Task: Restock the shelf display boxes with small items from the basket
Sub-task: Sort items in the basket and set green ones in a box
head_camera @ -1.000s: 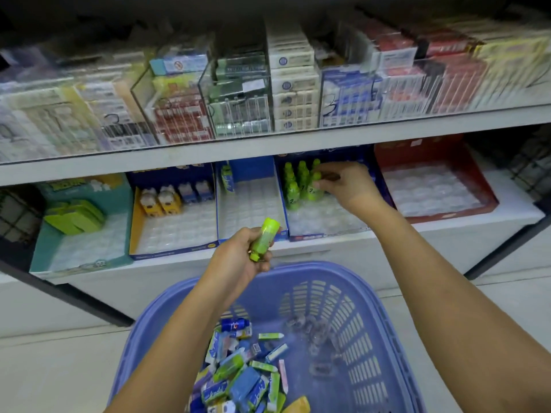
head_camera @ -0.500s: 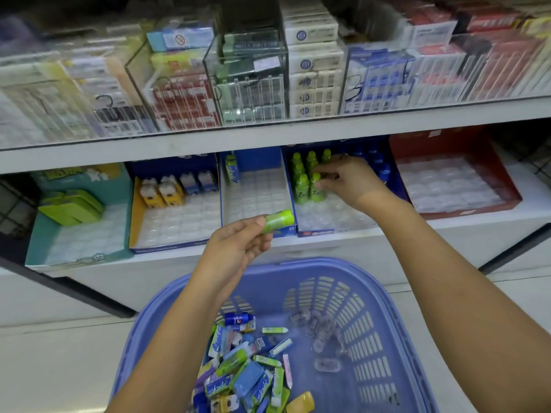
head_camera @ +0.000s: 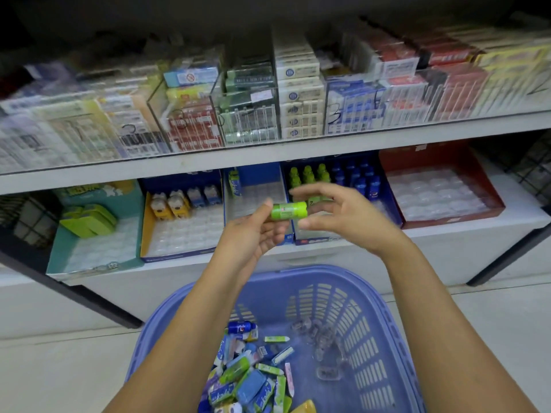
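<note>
While left hand (head_camera: 253,234) pinches green bottle (head_camera: 288,210), right hand (head_camera: 343,216) just beside.

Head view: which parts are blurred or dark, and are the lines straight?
Head view: the right hand is motion-blurred, the green bottle in the left hand fairly sharp; upper-shelf packs look soft; the top is dark; the shelf edge bows from wide-angle distortion.

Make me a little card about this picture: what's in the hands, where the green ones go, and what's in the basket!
Left hand: holds a green bottle sideways
Right hand: open, fingers at the bottle's other end
Green ones' place: blue box, beside blue bottles
Basket: purple, holding mixed small packs
Red box: only clear slots seen
</note>
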A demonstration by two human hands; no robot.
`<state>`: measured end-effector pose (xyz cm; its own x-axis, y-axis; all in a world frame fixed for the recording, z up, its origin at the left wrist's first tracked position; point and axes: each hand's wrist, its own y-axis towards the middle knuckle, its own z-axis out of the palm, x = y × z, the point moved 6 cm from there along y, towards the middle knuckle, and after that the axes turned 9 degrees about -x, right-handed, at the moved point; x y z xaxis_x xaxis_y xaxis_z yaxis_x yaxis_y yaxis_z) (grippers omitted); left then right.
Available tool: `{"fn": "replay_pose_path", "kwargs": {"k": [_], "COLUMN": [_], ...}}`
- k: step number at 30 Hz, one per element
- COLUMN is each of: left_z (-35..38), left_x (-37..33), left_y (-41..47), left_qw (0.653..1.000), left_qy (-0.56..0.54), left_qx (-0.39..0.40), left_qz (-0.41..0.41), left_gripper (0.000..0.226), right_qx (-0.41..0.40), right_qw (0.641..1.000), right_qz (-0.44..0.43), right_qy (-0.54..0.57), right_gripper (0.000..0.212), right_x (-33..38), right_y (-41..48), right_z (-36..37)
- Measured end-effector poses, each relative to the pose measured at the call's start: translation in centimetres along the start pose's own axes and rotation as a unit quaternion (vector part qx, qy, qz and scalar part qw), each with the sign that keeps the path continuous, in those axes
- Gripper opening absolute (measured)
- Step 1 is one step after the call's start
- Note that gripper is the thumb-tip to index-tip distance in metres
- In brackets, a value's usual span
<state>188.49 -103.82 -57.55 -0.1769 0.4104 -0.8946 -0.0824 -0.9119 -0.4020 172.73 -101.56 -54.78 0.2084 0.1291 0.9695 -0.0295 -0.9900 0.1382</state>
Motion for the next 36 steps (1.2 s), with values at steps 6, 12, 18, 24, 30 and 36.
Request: {"fn": "replay_pose_path", "kwargs": {"k": [6, 12, 18, 24, 30, 36], "left_z": [3.6, 5.6, 7.5, 10.3, 12.1, 12.9], "left_x": [-1.6, -2.5, -3.6, -4.9, -3.7, -3.6], "left_y": [0.0, 0.8, 3.3, 6.3, 8.0, 8.9], "left_qw": [0.997, 0.988, 0.968, 0.871, 0.762, 0.739], "left_qy": [-0.005, 0.018, 0.152, 0.419, 0.561, 0.590], "left_qx": [0.046, 0.070, 0.039, 0.053, 0.099, 0.114], "left_qz": [0.069, 0.134, 0.195, 0.252, 0.307, 0.305], "left_gripper": [0.025, 0.008, 0.014, 0.016, 0.026, 0.025], "right_qx": [-0.122, -0.121, -0.198, -0.135, -0.117, -0.115], "right_qw": [0.981, 0.971, 0.976, 0.885, 0.869, 0.875], "right_qz": [0.062, 0.103, 0.075, 0.034, 0.031, 0.032], "right_qy": [0.135, 0.181, 0.055, -0.445, -0.480, -0.469], "right_gripper": [0.009, 0.019, 0.010, 0.027, 0.029, 0.029], "right_x": [-0.9, -2.4, -4.4, -6.9, -7.6, -7.3], "right_y": [-1.0, -0.7, 0.1, 0.2, 0.0, 0.0], "right_z": [-2.6, -4.4, -6.6, -6.3, -5.8, -5.9]}}
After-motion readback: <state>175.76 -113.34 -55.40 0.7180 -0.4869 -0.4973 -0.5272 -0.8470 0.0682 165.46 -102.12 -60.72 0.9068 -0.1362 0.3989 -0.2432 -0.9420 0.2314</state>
